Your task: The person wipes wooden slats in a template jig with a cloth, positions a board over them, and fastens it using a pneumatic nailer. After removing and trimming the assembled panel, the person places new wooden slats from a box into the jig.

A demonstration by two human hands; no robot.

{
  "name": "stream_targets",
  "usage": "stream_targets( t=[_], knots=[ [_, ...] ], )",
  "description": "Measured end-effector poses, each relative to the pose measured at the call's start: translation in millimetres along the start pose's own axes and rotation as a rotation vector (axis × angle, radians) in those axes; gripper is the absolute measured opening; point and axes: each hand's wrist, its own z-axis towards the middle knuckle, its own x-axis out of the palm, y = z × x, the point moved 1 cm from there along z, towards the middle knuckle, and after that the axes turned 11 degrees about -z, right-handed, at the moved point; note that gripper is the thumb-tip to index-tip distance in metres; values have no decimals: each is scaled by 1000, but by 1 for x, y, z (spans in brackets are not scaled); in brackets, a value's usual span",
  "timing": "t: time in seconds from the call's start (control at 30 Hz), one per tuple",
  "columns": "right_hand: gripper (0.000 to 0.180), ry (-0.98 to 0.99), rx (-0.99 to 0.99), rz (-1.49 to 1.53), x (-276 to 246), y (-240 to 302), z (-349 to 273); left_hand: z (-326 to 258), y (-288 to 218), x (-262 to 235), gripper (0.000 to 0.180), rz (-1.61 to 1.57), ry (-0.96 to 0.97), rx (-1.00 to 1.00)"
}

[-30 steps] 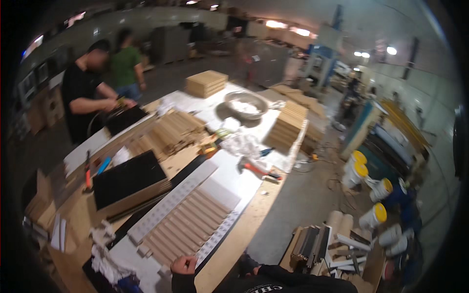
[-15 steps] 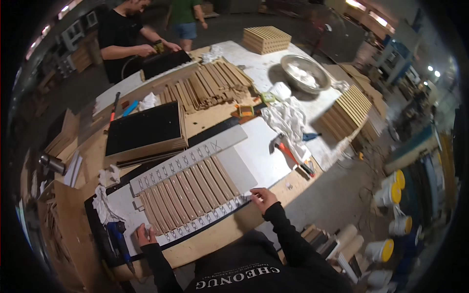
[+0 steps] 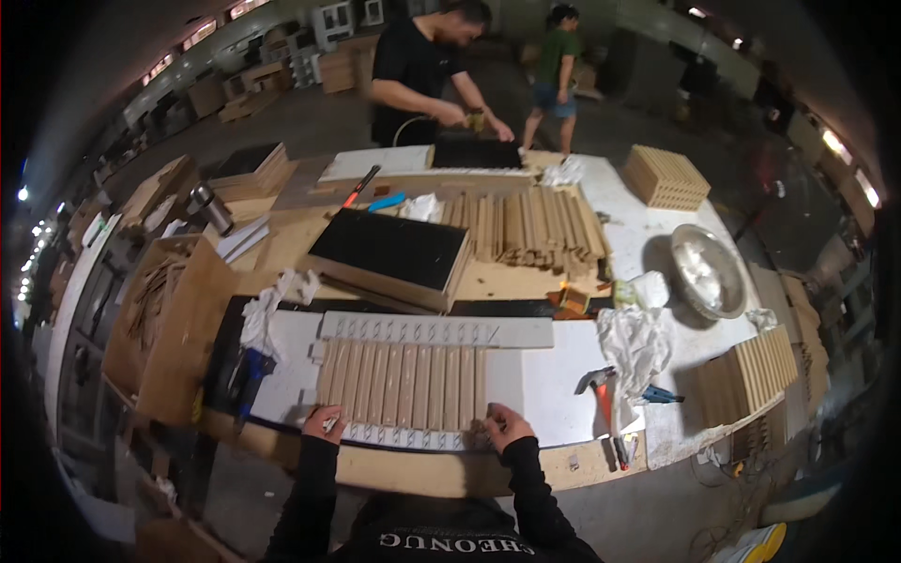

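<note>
Presently, the row of brown slats point(image 3: 404, 385) lies flat on a white board point(image 3: 558, 375), just beyond and between the worker's two hands. The slats sit side by side, their long axes pointing away from the worker. A near strip with dark marks point(image 3: 404, 436) runs along their near ends; a far strip with similar marks point(image 3: 436, 330) runs along their far ends. The left hand point(image 3: 325, 423) is positioned at the near left corner, the right hand point(image 3: 508, 427) at the near right corner. The fingers of both hands are bent; from where I stand, I cannot tell whether either grasps an edge or only touches it.

Right of the right hand, locate the hammer point(image 3: 605, 403), then a blue tool point(image 3: 663, 395) beside a crumpled white cloth point(image 3: 638, 347). Left of the left hand lies a blue and black tool point(image 3: 247, 375). Beyond both hands, past the far strip, note the black-topped stack point(image 3: 389, 247) and, to its right, a pile of loose slats point(image 3: 530, 220). Farthest out, a co-worker point(image 3: 413, 80) leans over a dark panel point(image 3: 477, 154).
</note>
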Motion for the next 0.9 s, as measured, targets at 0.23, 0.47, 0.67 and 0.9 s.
stream_targets(
  t=[0.23,0.47,0.67,0.9],
  knots=[
    [39,-12,91,163,2,3,-7,138,-3,72,24,-779,192,-183],
    [45,-7,200,251,3,17,-12,260,-12,181,38,-1167,22,-708],
    [42,-36,244,274,0,30,-10,298,28,231,64,-1065,-60,-741],
    [32,-158,367,470,16,10,-4,269,3,191,50,-1109,-101,-710]
  ],
)
